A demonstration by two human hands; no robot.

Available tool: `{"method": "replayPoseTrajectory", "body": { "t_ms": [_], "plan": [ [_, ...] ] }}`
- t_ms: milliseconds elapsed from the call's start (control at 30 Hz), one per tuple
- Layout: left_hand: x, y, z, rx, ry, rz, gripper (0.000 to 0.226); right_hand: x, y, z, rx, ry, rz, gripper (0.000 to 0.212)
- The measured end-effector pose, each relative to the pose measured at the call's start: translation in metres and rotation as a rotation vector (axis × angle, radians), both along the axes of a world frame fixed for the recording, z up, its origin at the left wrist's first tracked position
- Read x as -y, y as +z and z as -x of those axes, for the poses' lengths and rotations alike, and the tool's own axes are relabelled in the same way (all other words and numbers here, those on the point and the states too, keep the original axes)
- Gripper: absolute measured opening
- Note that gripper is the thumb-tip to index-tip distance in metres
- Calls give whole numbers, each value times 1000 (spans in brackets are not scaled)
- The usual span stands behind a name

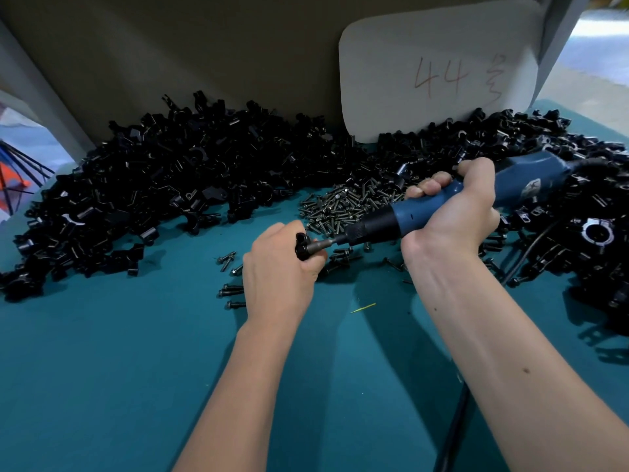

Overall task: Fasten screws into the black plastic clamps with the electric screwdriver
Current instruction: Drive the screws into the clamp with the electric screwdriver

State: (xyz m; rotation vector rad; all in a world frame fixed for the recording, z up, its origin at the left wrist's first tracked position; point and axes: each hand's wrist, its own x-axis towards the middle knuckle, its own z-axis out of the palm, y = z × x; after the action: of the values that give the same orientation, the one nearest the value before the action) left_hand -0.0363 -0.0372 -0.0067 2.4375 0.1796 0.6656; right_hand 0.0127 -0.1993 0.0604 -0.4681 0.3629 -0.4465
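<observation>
The left hand (279, 267) grips 1 black clamp (302, 246); the right hand (456, 212) holds the blue screwdriver (442, 207). Its bit (323, 244) meets the clamp.

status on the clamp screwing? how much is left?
Done: can't tell; the clamps heaped at right may be finished, too small to confirm. In hand: left hand grips one clamp, right hand holds the electric screwdriver with its bit at it. Left: big clamp pile and screw pile.
</observation>
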Motion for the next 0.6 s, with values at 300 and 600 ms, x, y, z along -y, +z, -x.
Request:
{"method": "replayPoseTrajectory", "body": {
  "t_ms": [300,600],
  "plan": [
    [5,7,2,29,19,-14,39,9,5,-1,-12,0,-7,20],
    [-25,10,-1,70,206,-16,42,33,18,-6,155,176,-64,21]
  ]
}}
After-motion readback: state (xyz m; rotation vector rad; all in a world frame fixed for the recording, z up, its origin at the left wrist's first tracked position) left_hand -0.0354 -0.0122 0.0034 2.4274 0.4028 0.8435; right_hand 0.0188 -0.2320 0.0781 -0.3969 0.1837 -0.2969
